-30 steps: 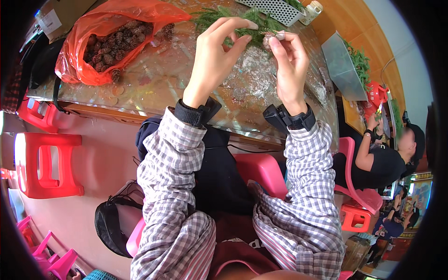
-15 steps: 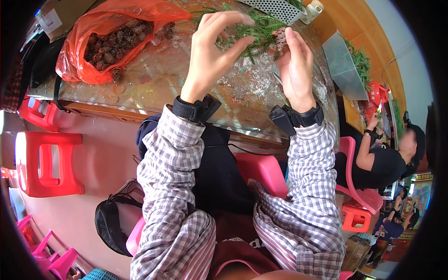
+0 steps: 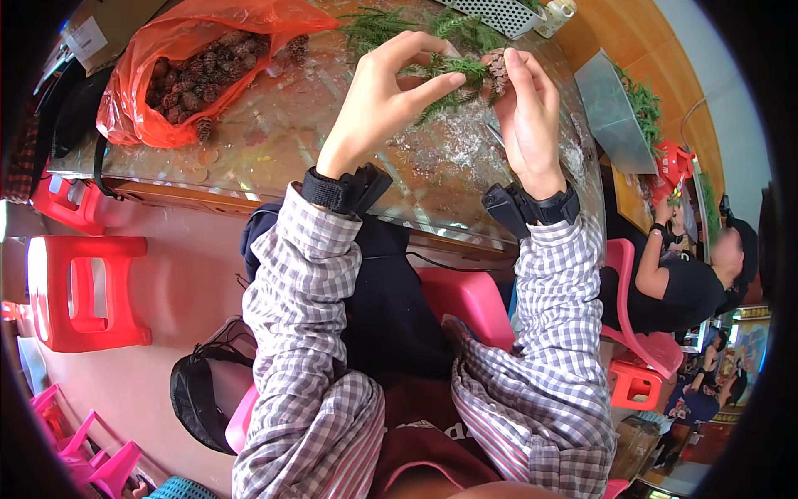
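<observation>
Head view, looking down: left hand (image 3: pixel 378 104) raised over the table (image 3: pixel 274 150), fingers (image 3: pixel 432 86) pinched on a green needle sprig (image 3: pixel 453 79). Right hand (image 3: pixel 528 116) opposite, fingers (image 3: pixel 515 71) closed round a small brown pine cone (image 3: pixel 497 71) held against the same sprig. Sprig and cone up off the table surface, between the two hands, the hands themselves nearly touching at the fingertips. Black straps on both wrists, checked sleeves below.

On the table at the far left, an orange plastic bag (image 3: pixel 137 100) lying open with more pine cones (image 3: pixel 195 75) heaped inside. More green sprigs (image 3: pixel 374 25) loose at the far edge, just beyond the hands, beside a white perforated basket (image 3: pixel 499 12). Glossy table top scattered with whitish crumbs near the right hand.

Below the table, a red plastic stool (image 3: pixel 83 291) at the left and a black bag (image 3: pixel 199 391) on the floor. At the right, another person (image 3: pixel 673 283) in a dark top seated on a pink chair (image 3: pixel 640 333).
</observation>
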A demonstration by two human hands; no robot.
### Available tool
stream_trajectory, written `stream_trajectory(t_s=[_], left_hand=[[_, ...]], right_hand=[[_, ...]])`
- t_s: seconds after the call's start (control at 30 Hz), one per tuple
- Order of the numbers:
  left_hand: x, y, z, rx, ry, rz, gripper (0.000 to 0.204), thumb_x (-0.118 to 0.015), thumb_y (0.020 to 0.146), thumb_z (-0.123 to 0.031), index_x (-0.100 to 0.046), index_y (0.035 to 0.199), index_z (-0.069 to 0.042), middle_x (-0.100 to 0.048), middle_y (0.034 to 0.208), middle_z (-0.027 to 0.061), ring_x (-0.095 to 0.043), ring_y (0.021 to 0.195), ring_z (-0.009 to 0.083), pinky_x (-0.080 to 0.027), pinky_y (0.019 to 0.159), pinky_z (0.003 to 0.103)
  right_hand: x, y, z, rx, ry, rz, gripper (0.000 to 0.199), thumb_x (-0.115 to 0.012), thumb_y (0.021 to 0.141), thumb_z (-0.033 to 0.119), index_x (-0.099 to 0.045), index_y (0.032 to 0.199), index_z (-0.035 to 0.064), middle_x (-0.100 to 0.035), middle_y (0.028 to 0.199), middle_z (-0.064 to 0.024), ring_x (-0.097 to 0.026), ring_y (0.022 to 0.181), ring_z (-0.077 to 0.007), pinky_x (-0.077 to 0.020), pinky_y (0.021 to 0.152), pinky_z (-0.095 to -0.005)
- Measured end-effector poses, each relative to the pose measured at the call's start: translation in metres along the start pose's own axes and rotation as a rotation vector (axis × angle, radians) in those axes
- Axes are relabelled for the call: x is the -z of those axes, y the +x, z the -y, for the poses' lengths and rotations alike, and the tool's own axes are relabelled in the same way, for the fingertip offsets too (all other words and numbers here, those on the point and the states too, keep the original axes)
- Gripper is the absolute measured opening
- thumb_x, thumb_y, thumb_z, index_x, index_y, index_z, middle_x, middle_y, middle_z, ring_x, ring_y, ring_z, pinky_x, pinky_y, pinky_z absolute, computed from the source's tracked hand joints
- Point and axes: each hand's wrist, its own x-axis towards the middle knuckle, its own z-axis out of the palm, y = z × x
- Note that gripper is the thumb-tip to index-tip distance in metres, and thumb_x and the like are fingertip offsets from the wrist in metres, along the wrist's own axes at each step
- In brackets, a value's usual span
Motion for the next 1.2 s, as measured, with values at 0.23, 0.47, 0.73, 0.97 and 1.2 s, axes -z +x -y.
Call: stream_trajectory(t_s=[0.23,0.47,0.73,0.97,1.2], left_hand=[[0.0,0.002,-0.004,-0.152,-0.045,0.115,0.037,-0.061,0.082,-0.003,-0.052,0.117,-0.006,-0.053,0.112,0.0015,-0.05,0.093,0.0091,-0.045,0.078,0.023],[-0.007,0.0,-0.004,-0.164,-0.126,0.171,0.039,-0.061,0.082,-0.004,-0.05,0.119,-0.007,-0.052,0.112,0.0019,-0.052,0.09,0.0103,-0.047,0.076,0.024],[-0.005,-0.001,-0.006,0.038,-0.158,0.051,0.03,-0.062,0.082,-0.003,-0.05,0.109,-0.003,-0.052,0.104,0.0051,-0.055,0.084,0.0097,-0.05,0.067,0.023],[0.0,0.01,0.006,-0.08,0.025,-0.104,0.019,-0.064,0.08,-0.004,-0.053,0.095,0.002,-0.054,0.1,0.0075,-0.059,0.075,0.0112,-0.053,0.057,0.023],[0.027,0.039,0.0,-0.209,0.024,-0.282,0.016,-0.062,0.081,-0.006,-0.053,0.091,0.004,-0.059,0.097,0.0104,-0.062,0.075,0.0142,-0.052,0.053,0.022]], right_hand=[[0.006,0.003,0.0,0.038,-0.074,0.0,0.016,-0.05,0.093,0.019,-0.056,0.093,0.004,-0.056,0.086,0.0015,-0.05,0.078,-0.0047,-0.0397,0.07,-0.0217],[0.004,0.003,0.001,0.055,-0.092,0.044,0.016,-0.051,0.092,0.02,-0.056,0.094,0.0041,-0.056,0.085,0.0022,-0.05,0.078,-0.0041,-0.0398,0.069,-0.0211],[-0.007,0.003,0.001,0.012,-0.084,-0.013,0.017,-0.051,0.092,0.019,-0.057,0.094,0.0035,-0.058,0.088,0.0001,-0.051,0.079,-0.0051,-0.0397,0.073,-0.0206],[-0.008,0.018,-0.004,0.033,-0.013,-0.05,0.016,-0.058,0.089,0.019,-0.058,0.089,0.003,-0.055,0.083,0.0039,-0.046,0.075,-0.0024,-0.0374,0.07,-0.0174],[-0.031,0.041,0.007,0.381,-0.312,-0.126,0.014,-0.056,0.089,0.017,-0.056,0.089,0.0027,-0.06,0.091,-0.0036,-0.053,0.079,-0.0068,-0.0411,0.072,-0.0216]])
